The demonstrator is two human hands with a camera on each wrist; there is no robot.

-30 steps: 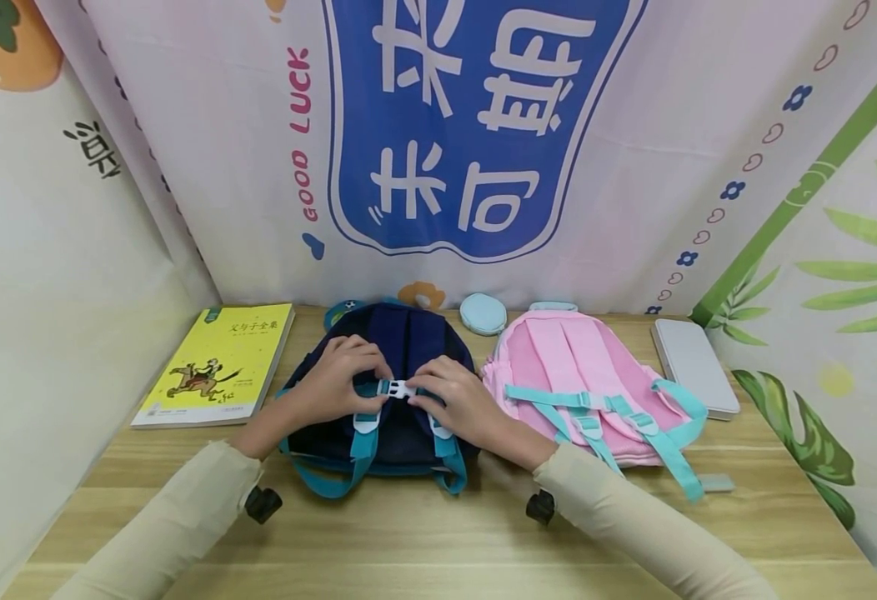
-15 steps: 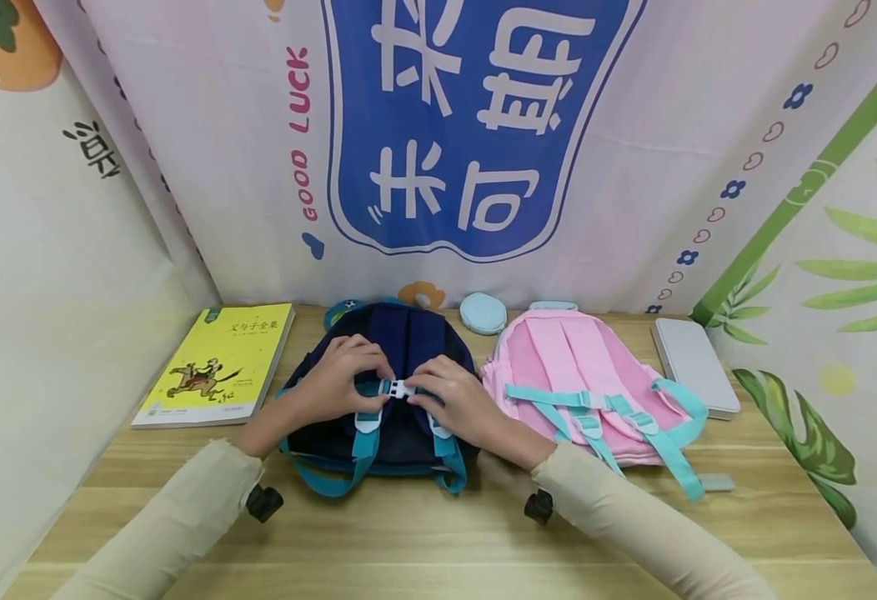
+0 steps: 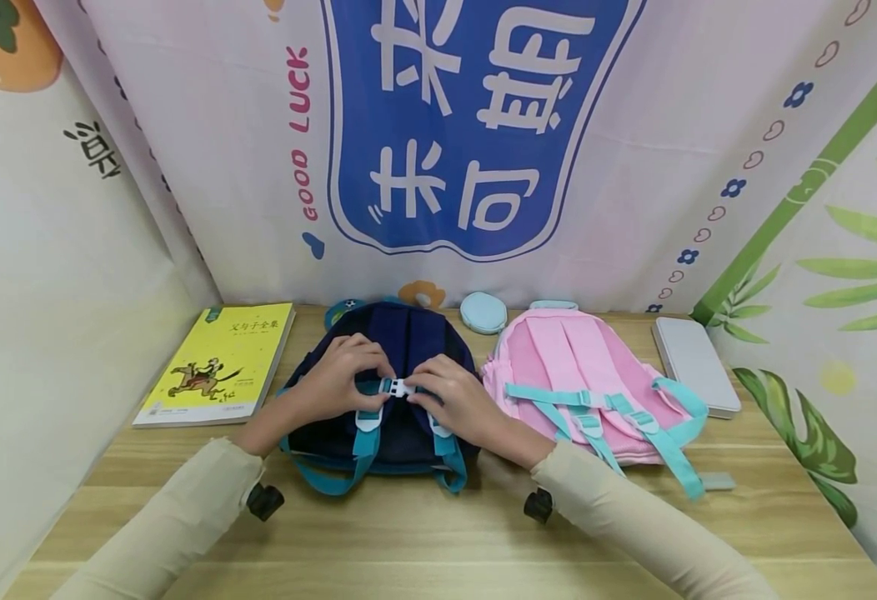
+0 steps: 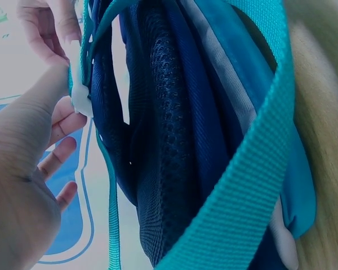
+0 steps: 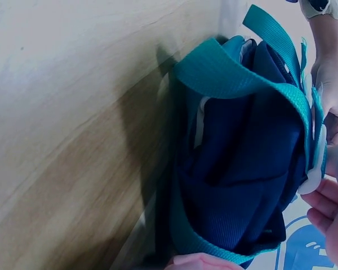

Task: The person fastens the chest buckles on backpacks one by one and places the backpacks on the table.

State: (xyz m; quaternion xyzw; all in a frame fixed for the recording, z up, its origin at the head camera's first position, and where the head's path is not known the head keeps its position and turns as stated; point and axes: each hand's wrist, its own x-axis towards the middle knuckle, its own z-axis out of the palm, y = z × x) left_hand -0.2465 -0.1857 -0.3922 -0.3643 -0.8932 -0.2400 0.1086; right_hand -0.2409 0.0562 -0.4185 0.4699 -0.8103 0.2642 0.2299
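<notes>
A navy backpack (image 3: 403,446) with teal straps lies on the table, its strap side up. Over its middle, a white side-release buckle (image 3: 399,388) on a teal chest strap is between both hands. The left hand (image 3: 339,379) pinches the buckle's left end between thumb and fingers. From the other side the right hand (image 3: 459,402) pinches its right end. Dark gaps show in the buckle; whether its halves are fully clipped I cannot tell. In the left wrist view, a white strap adjuster (image 4: 81,100) is beside the left hand's fingers. Fingers partly hide the buckle in both wrist views.
Right of the navy backpack lies a pink backpack (image 3: 558,350) with turquoise straps. A round light-blue pouch (image 3: 483,313) is behind, between the two bags. A yellow book (image 3: 221,358) lies at the left, a white case (image 3: 696,367) at the right. A printed curtain (image 3: 243,208) stands behind the table.
</notes>
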